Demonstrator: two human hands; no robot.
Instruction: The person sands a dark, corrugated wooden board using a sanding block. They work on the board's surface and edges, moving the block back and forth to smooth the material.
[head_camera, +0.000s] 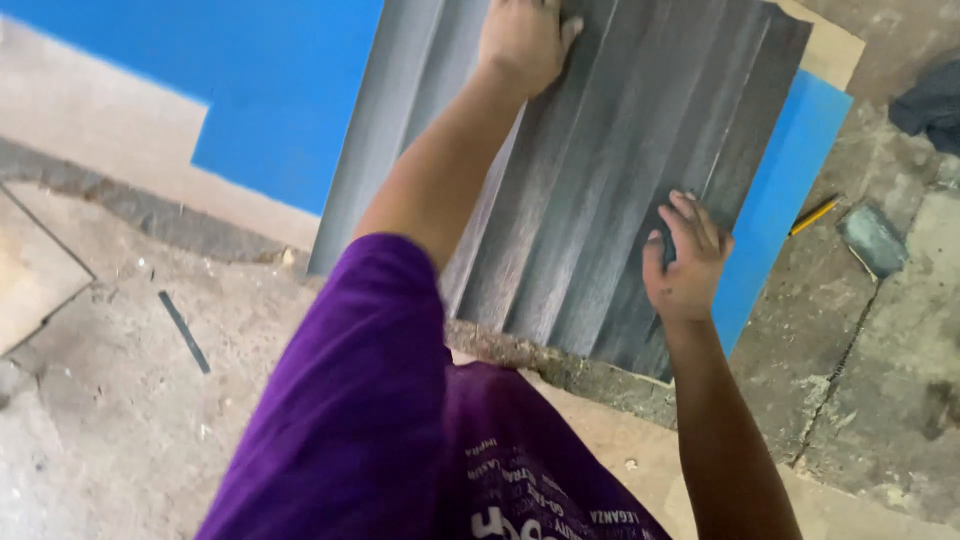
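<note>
Grey fluted panel (600, 170) is being pressed flat: left hand (522, 40) palm-down at 12 o'clock, right hand (686, 262) fingers together at 4 o'clock; squaring likely needed.

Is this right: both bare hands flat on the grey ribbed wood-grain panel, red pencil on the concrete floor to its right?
Not quite. The head view shows a yellow pencil, not red. Left hand and right hand do rest on the grey ribbed wood-grain panel.

Just one head-mounted cam, pointing steeply down from close up, over the purple sleeve (370, 400) at the floor (120, 420).
</note>
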